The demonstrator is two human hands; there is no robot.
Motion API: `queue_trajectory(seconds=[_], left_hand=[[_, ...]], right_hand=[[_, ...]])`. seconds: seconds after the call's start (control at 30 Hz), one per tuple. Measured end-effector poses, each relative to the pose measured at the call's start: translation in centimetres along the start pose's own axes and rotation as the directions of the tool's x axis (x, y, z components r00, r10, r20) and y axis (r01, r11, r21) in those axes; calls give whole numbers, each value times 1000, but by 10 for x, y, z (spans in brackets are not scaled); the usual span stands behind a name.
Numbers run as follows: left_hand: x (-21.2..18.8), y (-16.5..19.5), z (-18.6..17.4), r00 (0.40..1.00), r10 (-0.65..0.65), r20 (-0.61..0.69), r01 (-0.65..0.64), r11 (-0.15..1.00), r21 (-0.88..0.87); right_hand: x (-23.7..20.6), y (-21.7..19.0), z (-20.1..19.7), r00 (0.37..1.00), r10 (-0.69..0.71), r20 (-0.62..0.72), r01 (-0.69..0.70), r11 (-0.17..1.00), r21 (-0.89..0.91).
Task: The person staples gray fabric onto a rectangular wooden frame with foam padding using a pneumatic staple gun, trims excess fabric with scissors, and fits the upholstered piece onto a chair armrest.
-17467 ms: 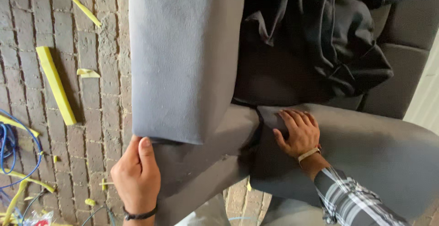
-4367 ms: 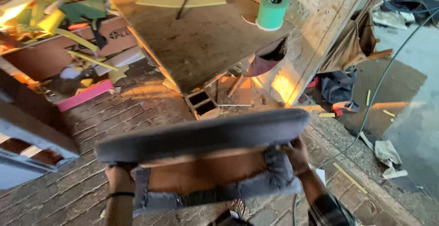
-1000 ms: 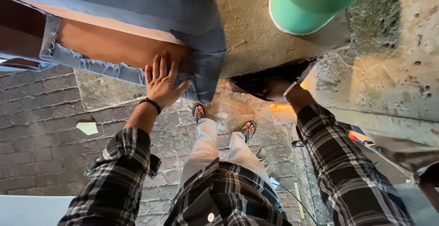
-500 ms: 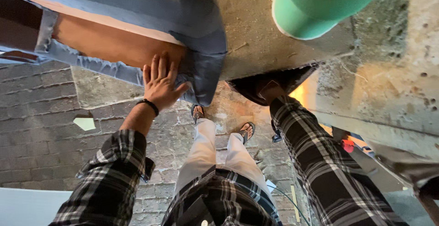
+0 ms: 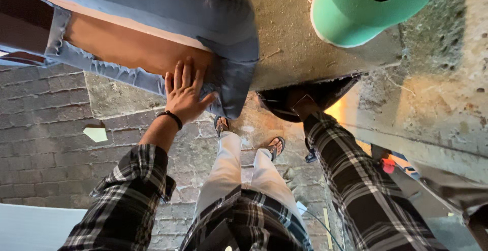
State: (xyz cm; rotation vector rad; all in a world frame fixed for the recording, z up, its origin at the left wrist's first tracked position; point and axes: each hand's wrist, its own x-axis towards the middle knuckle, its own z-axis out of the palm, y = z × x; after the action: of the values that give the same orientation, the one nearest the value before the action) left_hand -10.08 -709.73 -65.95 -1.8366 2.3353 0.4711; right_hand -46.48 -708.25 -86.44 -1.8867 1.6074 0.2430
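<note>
Head view, looking straight down past the person's plaid shirt and white trousers to a brick floor (image 5: 35, 144).

Left hand (image 5: 185, 94): open, fingers spread, palm pressed flat on the grey-upholstered cushion panel (image 5: 152, 12), right where the grey fabric edge wraps onto the bare brown underside (image 5: 127, 48). Not gripping, just pinning it down.

Right hand: can't tell its state. The plaid sleeve (image 5: 351, 175) runs up under the edge of the worktable (image 5: 290, 42) and the hand is lost in a dark gap (image 5: 310, 96) there.

Key relation: the panel lies on the worktable ahead of the left hand, long axis running from upper left across to the rounded corner near the table's middle. The left hand sits on the near long edge, close to that corner. The right arm is off to the right of the corner, apart from the panel, so the left hand is clearly nearer.

Also on the table: a green roll (image 5: 366, 7) at top right, well apart from both hands. Sandalled feet below.
</note>
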Motion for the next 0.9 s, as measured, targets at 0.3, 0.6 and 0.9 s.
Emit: queue_trajectory(seconds=[0.3,0.6,0.9], left_hand=[[-3,1,-7,1000,-16,15,16,1000,5],[-6,-1,-3,999,30,-25,-30,1000,7],[-36,27,-10,956,156,-250,-162,987,-4]], right_hand=[[-16,-11,-6,998,2,-64,0,999,40],[-65,-30,-22,907,140,-397,-7,949,317],[-199,-60,-7,682,486,-547,-109,806,581]])
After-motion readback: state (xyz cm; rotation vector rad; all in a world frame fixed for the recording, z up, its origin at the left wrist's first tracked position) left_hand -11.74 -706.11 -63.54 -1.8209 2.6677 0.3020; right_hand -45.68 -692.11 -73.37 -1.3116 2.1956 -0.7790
